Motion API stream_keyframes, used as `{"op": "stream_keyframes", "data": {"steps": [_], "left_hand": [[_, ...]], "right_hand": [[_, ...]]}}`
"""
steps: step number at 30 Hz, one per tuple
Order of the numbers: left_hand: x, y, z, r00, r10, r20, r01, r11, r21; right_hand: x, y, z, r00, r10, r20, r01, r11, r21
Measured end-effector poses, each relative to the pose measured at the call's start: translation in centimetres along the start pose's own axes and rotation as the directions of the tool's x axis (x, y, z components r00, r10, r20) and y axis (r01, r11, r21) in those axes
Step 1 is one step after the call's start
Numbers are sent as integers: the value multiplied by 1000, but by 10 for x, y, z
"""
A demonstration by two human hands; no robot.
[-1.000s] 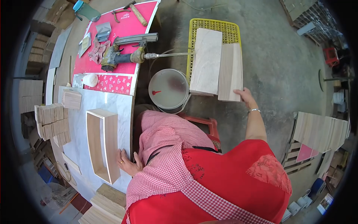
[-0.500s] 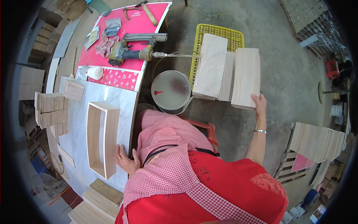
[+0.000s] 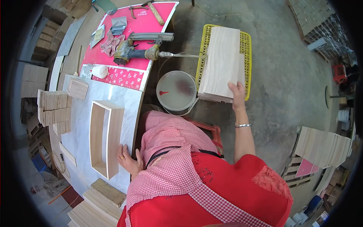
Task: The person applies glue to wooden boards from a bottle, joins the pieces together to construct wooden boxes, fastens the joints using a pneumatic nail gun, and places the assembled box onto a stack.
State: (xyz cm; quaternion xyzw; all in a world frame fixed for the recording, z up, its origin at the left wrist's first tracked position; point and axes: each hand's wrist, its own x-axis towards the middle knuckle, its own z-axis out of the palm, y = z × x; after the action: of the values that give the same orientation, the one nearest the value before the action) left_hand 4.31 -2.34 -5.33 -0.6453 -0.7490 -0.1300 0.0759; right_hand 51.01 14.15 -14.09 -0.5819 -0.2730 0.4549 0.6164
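My right hand point(image 3: 237, 94) grips the near right corner of a pale wooden board point(image 3: 222, 56), which lies over a stack of boards on the yellow crate point(image 3: 246, 41). My left hand point(image 3: 129, 159) rests on the marble-look tabletop point(image 3: 126, 102), fingers apart and holding nothing. Just left of that hand stands an open rectangular wooden frame point(image 3: 112, 140) on its edge. A nail gun point(image 3: 138, 53) with its hose attached lies on the pink board point(image 3: 141, 19).
Between table and crate stands a white bucket point(image 3: 176, 90). A red stool point(image 3: 211, 133) is partly under me. Small wood blocks point(image 3: 55, 108) are stacked at the table's left; a hammer point(image 3: 155, 13) lies at its far end. More boards point(image 3: 321, 146) sit on a pallet at right.
My right hand moved a board out to the right, then back left over the stack on the crate. My left hand has stayed beside the wooden frame.
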Motion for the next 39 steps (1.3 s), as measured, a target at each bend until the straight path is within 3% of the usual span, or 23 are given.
{"op": "stream_keyframes", "data": {"steps": [4,8,11,20,28,31,32,35,36,38,39], "left_hand": [[0,1,2,1000,8,-3,-8,1000,5],[0,0,1,1000,23,-6,-22,1000,14],[1,1,2,999,37,-17,-37,999,13],[1,4,-2,1000,8,-7,-8,1000,20],[1,7,-2,1000,-20,9,20,999,33],[1,5,-1,999,-27,24,26,999,37],[1,4,-1,1000,-21,16,20,999,29],[0,1,2,1000,-10,-3,10,1000,12],[0,0,3,1000,-7,-4,7,1000,15],[0,-1,3,1000,2,-7,-2,1000,21],[1,-1,4,1000,4,-5,-4,1000,21]], "right_hand": [[2,11,12,998,55,6,-54,998,-35],[-1,5,12,996,86,-11,-85,995,47],[11,20,-3,998,57,26,-48,962,-268],[15,35,-8,991,133,27,-104,868,-486],[9,5,-1,994,91,56,-10,598,-801],[12,14,-6,997,-38,71,80,456,-886],[13,16,-11,997,-34,65,73,456,-887],[20,21,-37,992,-129,-11,92,758,-645],[26,30,-54,992,-126,-12,89,758,-646],[36,57,-95,951,48,-304,-280,547,-789],[37,68,-105,951,50,-306,-282,546,-788]]}}
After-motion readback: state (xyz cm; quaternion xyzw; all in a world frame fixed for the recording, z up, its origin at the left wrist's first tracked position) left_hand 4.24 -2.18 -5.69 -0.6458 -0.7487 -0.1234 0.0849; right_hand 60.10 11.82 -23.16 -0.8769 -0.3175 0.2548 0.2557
